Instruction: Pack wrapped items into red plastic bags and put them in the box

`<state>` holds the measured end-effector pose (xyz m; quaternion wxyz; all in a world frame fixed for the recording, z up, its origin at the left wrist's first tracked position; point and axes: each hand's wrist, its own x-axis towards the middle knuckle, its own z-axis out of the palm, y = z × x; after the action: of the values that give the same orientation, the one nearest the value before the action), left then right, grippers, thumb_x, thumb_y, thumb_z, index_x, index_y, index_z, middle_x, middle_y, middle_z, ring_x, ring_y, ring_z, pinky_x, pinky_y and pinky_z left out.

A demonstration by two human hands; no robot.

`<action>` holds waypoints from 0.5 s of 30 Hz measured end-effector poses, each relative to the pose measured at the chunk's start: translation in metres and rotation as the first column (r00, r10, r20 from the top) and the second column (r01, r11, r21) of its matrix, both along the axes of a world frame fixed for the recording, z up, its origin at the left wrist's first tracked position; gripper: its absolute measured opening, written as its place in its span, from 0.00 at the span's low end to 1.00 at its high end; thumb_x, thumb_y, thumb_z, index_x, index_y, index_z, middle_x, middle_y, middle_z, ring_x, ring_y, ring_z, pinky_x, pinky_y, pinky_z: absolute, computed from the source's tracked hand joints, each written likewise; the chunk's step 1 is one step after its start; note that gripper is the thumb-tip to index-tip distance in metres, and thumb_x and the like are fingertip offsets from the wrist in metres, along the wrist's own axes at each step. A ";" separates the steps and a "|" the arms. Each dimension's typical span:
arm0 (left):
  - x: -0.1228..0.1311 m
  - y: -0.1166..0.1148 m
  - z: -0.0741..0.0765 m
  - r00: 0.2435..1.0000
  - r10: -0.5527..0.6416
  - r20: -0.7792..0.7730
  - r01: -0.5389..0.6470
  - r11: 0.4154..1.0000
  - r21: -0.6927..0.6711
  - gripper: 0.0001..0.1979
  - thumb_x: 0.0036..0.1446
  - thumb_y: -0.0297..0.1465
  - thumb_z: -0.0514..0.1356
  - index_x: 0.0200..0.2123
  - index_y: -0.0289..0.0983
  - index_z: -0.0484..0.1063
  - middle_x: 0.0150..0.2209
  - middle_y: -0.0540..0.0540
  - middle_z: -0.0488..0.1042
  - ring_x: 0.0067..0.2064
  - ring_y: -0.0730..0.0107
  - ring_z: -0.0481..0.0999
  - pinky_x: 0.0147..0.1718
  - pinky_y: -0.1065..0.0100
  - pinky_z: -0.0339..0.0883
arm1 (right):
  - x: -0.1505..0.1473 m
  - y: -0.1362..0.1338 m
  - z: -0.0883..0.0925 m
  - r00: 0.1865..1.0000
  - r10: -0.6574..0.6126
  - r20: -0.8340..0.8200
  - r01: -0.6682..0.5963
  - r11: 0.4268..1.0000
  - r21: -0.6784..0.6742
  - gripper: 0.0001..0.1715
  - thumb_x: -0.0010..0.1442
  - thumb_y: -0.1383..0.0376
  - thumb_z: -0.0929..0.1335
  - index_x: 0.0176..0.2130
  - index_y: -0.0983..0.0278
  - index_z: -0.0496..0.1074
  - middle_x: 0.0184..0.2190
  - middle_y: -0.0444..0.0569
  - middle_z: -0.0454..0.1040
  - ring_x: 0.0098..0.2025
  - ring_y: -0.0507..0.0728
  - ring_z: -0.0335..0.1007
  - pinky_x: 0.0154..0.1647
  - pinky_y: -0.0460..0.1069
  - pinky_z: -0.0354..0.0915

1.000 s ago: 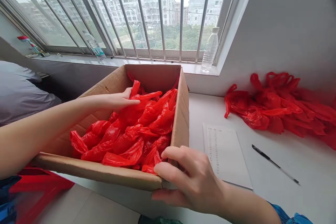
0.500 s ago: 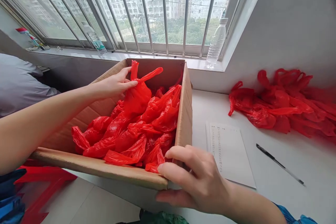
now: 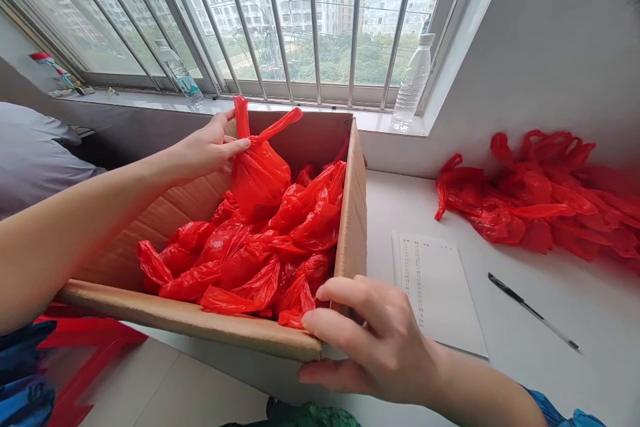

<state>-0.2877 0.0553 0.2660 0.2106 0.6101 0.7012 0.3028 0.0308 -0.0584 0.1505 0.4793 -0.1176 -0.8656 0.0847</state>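
My left hand [image 3: 207, 150] pinches the knotted neck of a red plastic bag [image 3: 263, 180], its two tied ends sticking up. The bag hangs just inside the far part of an open cardboard box [image 3: 195, 322], over a heap of other red knotted bags [image 3: 245, 267]. What the bags contain is hidden. At the near right corner of the box, my right hand [image 3: 375, 340] grips the edge, fingers over the rim and thumb lower down outside.
Right of the box, a sheet of paper [image 3: 445, 293] and a black pen [image 3: 533, 312] lie on the white table. More red bags [image 3: 540, 193] are piled by the wall. Bottles [image 3: 413, 83] stand on the sill before the barred window. A person's grey sleeve [image 3: 40, 157] shows at left.
My left hand has lifted the red bag slightly and shifted it a little left. My right hand stays at the box corner.
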 end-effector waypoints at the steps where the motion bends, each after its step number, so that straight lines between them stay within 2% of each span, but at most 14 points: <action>1: 0.000 0.000 0.001 1.000 -0.001 0.006 0.000 1.000 0.010 0.41 0.66 0.36 0.59 0.71 0.35 0.36 0.36 0.45 0.78 0.36 0.63 0.80 0.45 0.41 0.71 | 0.000 0.000 0.000 1.000 0.000 -0.003 0.000 1.000 0.001 0.16 0.67 0.54 0.66 0.45 0.63 0.73 0.41 0.52 0.75 0.32 0.53 0.71 0.31 0.48 0.68; 4: -0.002 -0.001 -0.002 1.000 -0.014 -0.002 0.014 1.000 0.009 0.42 0.66 0.37 0.59 0.71 0.36 0.33 0.37 0.44 0.79 0.37 0.63 0.81 0.46 0.42 0.71 | 0.000 0.001 0.000 1.000 0.006 -0.011 -0.006 1.000 0.003 0.16 0.67 0.54 0.66 0.45 0.63 0.73 0.41 0.52 0.74 0.32 0.53 0.71 0.31 0.49 0.68; 6: -0.006 -0.003 -0.010 0.996 -0.077 -0.049 0.074 0.995 -0.067 0.43 0.65 0.40 0.59 0.70 0.33 0.37 0.39 0.44 0.80 0.37 0.64 0.81 0.45 0.48 0.73 | 0.000 0.002 0.000 1.000 0.019 -0.016 -0.019 1.000 0.006 0.17 0.68 0.54 0.66 0.45 0.64 0.73 0.41 0.52 0.74 0.33 0.53 0.72 0.32 0.49 0.69; 9: -0.013 -0.010 -0.028 0.949 -0.305 -0.082 0.275 0.926 -0.259 0.41 0.57 0.39 0.66 0.65 0.25 0.51 0.45 0.43 0.80 0.43 0.68 0.79 0.44 0.62 0.74 | -0.001 0.003 -0.001 0.999 0.039 -0.014 -0.039 0.999 0.002 0.17 0.68 0.53 0.66 0.46 0.64 0.73 0.41 0.52 0.74 0.35 0.53 0.72 0.35 0.48 0.70; 11: -0.017 -0.012 -0.034 0.918 -0.392 -0.062 0.348 0.871 -0.347 0.35 0.54 0.38 0.68 0.57 0.24 0.60 0.47 0.45 0.80 0.48 0.71 0.77 0.43 0.69 0.74 | -0.001 0.005 -0.002 0.999 0.040 -0.017 -0.040 0.999 0.003 0.16 0.67 0.53 0.67 0.45 0.63 0.73 0.41 0.51 0.73 0.35 0.52 0.71 0.36 0.47 0.70; 13: -0.021 -0.011 -0.030 0.904 -0.422 -0.070 0.362 0.841 -0.403 0.28 0.55 0.39 0.66 0.51 0.24 0.66 0.48 0.45 0.80 0.50 0.71 0.75 0.45 0.68 0.73 | -0.001 0.007 -0.004 0.999 0.036 -0.027 -0.036 0.999 0.014 0.16 0.68 0.53 0.67 0.45 0.62 0.74 0.41 0.49 0.74 0.36 0.50 0.72 0.38 0.46 0.70; 15: -0.024 -0.006 -0.015 0.878 -0.440 -0.187 0.346 0.855 -0.387 0.26 0.57 0.43 0.62 0.47 0.25 0.70 0.47 0.46 0.79 0.51 0.68 0.75 0.49 0.63 0.71 | -0.003 0.011 -0.006 1.000 0.023 -0.022 -0.022 0.999 0.033 0.16 0.68 0.52 0.66 0.45 0.60 0.74 0.42 0.48 0.74 0.39 0.49 0.73 0.41 0.43 0.70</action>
<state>-0.3117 0.0495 0.2510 0.2741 0.7306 0.6240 0.0409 0.0274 -0.0471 0.1447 0.4897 -0.0991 -0.8628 0.0773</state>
